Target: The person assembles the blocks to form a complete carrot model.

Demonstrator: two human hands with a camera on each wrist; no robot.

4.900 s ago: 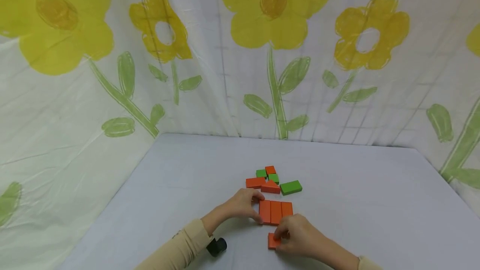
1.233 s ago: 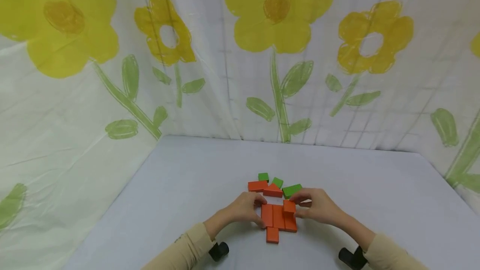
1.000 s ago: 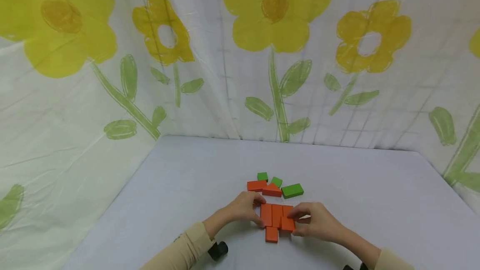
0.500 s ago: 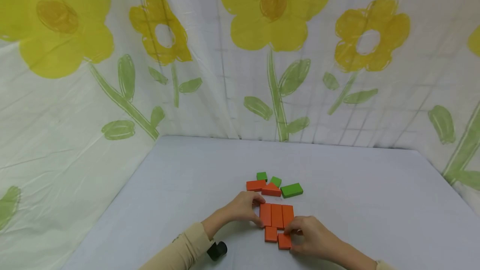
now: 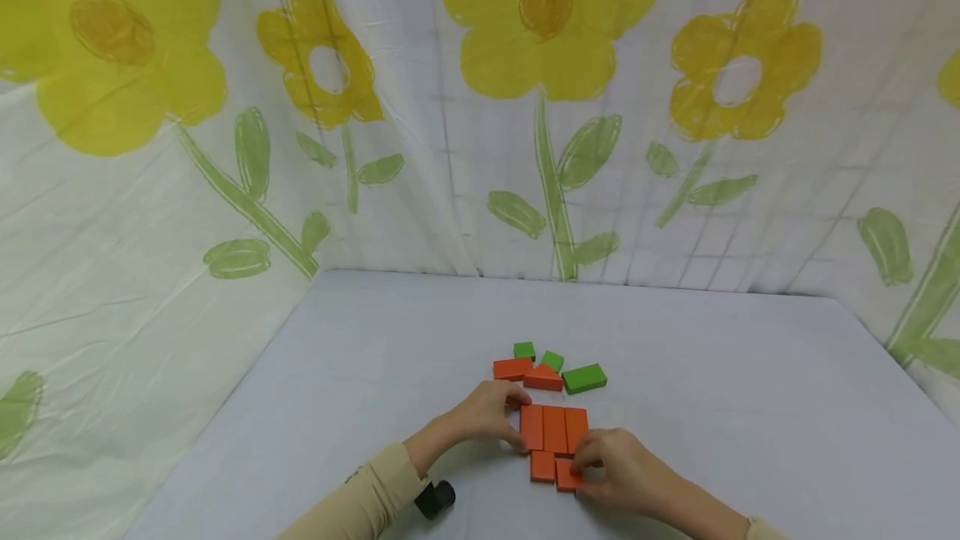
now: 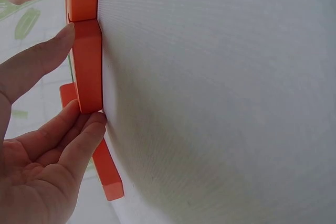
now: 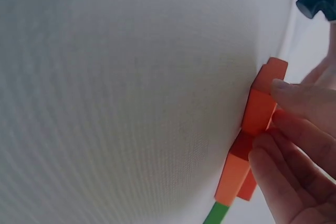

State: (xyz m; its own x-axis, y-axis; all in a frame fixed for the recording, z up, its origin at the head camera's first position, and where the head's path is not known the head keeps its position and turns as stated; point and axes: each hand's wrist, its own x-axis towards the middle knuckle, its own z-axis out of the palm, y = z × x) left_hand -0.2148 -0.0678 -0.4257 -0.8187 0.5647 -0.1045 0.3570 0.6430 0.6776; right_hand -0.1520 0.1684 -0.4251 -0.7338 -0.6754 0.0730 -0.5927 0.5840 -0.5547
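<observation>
Three-block orange row [image 5: 554,430], gripped at its left side

Right hand [image 5: 618,473] pinches a small orange square [image 5: 564,476] between thumb and fingers, just off the row's near edge, toward its right corner; whether the square touches the row, I cannot tell. The left hand [image 5: 486,413] spans the row's leftmost block [image 5: 531,427], thumb at the near end, fingers clamped at the far end.

The square should handle as light and stiff, hard to damage, perhaps a little slippery. Its opposite side faces look the best hold, since the flat top offers no purchase. The long blocks would probably shift at a nudge, so steadying one by its ends seems sound.

Surfaces look like smooth painted wood, faintly satin, with crisp edges. A second square [image 5: 542,467] lies along the row's near edge, left of the pinched one. Beyond the row are an orange triangular block [image 5: 543,379], an orange bar [image 5: 512,369], a green bar [image 5: 584,378] and two small green blocks [image 5: 524,350]. Beneath the row, the pale counter [image 5: 405,340] has a finely ribbed, cloth-like texture.
</observation>
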